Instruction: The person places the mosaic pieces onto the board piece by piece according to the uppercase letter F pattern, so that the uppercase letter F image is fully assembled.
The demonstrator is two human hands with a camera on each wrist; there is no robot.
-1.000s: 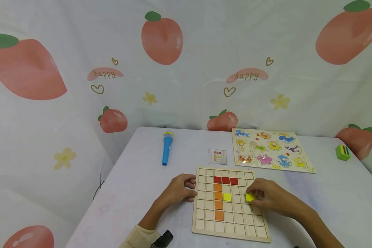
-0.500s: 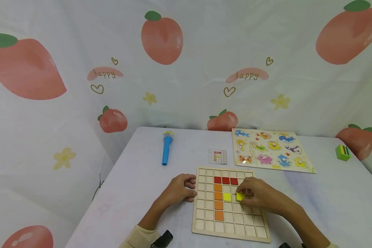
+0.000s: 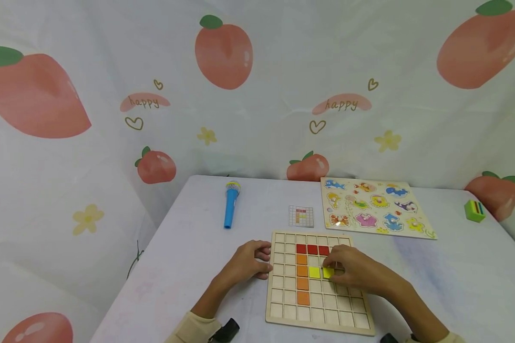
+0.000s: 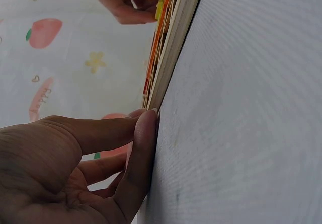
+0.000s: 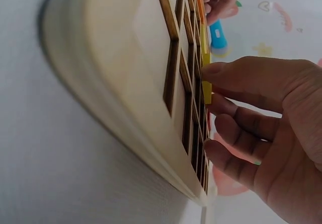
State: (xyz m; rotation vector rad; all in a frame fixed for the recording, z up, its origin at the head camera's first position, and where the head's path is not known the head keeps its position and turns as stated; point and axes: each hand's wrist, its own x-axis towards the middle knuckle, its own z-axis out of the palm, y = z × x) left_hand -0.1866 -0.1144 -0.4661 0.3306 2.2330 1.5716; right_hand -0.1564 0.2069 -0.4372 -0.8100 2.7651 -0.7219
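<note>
My right hand [image 3: 356,269] pinches a yellow square tile [image 3: 328,273] between thumb and finger over the wooden grid board [image 3: 317,323]. In the right wrist view, this yellow tile [image 5: 207,90] sits proud of the grid, with the other fingertips beside the board. Just left of it, another yellow tile [image 3: 314,272] lies in a cell. A row of red tiles [image 3: 312,249] and a column of orange tiles [image 3: 303,283] fill other cells. My left hand [image 3: 250,261] touches the board's left edge with its fingertips, fingers bent loosely; the left wrist view shows those fingertips [image 4: 146,121] against the edge.
Behind the board lies a small printed grid card [image 3: 301,216]. A blue toy microphone [image 3: 231,206] is at the back left, and a sea-animal puzzle board [image 3: 377,208] at the back right. Near the right table edge stands a green block [image 3: 474,211] with coloured stripes.
My right hand has moved left across the board with the yellow tile, which now sits right beside the other yellow one. The left hand has stayed at the board's edge.
</note>
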